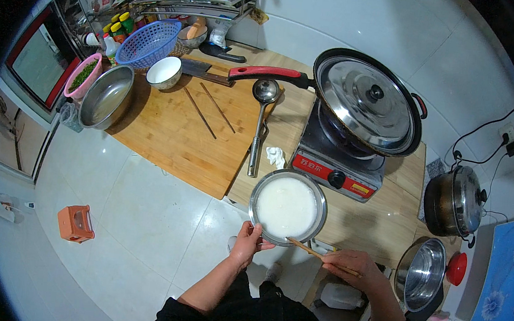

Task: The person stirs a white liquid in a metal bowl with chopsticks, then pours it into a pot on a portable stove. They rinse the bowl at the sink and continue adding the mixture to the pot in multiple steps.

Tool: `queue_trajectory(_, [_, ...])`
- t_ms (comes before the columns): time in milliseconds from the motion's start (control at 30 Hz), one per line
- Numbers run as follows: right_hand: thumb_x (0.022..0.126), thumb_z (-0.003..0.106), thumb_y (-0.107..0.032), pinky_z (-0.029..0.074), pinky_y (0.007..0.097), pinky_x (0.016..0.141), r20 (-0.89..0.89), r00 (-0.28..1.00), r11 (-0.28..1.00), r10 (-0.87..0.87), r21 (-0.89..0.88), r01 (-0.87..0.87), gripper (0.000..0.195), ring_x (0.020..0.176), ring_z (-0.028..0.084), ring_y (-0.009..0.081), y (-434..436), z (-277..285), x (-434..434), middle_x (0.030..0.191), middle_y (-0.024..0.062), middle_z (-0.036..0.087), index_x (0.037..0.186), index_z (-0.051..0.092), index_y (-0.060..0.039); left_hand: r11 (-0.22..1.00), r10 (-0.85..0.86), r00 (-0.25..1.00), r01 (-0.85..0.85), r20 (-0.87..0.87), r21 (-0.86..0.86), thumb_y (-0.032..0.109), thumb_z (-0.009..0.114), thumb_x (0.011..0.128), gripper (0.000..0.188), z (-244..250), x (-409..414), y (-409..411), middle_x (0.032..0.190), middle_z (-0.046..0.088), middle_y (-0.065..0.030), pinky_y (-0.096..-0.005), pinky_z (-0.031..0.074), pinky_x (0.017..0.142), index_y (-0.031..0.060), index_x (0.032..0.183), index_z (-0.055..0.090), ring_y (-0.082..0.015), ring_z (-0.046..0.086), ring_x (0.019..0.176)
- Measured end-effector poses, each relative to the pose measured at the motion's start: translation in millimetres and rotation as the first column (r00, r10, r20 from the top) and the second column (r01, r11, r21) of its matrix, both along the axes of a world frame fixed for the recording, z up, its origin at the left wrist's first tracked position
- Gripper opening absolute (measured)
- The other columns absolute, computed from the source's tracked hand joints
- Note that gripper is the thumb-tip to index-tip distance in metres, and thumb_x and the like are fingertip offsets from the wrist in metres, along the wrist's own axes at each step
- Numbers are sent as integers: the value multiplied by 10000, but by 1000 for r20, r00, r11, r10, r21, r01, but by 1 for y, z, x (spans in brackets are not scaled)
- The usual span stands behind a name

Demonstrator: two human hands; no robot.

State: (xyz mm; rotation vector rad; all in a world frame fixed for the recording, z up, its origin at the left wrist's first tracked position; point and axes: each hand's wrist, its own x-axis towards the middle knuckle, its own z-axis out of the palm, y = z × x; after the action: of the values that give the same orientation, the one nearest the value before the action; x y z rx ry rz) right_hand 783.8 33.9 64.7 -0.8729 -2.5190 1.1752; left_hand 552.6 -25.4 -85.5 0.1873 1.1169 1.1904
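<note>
My left hand [249,245] grips the near rim of a metal bowl [322,208], its thumb on the edge and its fingers beneath. White liquid [287,207] fills much of the bowl, which is at the front edge of the counter. In my right hand [353,267] are wooden chopsticks [309,249], slanting left with their tips at the liquid's near edge. A crumpled white tissue [276,157] lies just behind the bowl. Beside it a steel ladle [258,128] rests along the right edge of a wooden cutting board [167,128].
A lidded wok [369,101] sits on a gas stove [337,173], its red handle reaching left over the board. Two loose chopsticks [200,113], a white bowl [164,73] and a steel basin [107,97] occupy the board. At right stand a lidded pot [455,203] and another basin [424,274].
</note>
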Motion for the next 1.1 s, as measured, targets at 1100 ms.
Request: queue_trajectory(1100, [779, 542, -178, 481, 313, 663, 89, 996, 1000, 16, 17, -18, 164, 775, 587, 208, -9, -6, -3, 855, 96, 601, 896, 580, -69, 1000, -7, 1000, 7, 16, 12, 206, 344, 889, 232, -3, 0, -1, 915, 455, -145, -334, 522, 661, 2, 992, 303, -220, 561, 721])
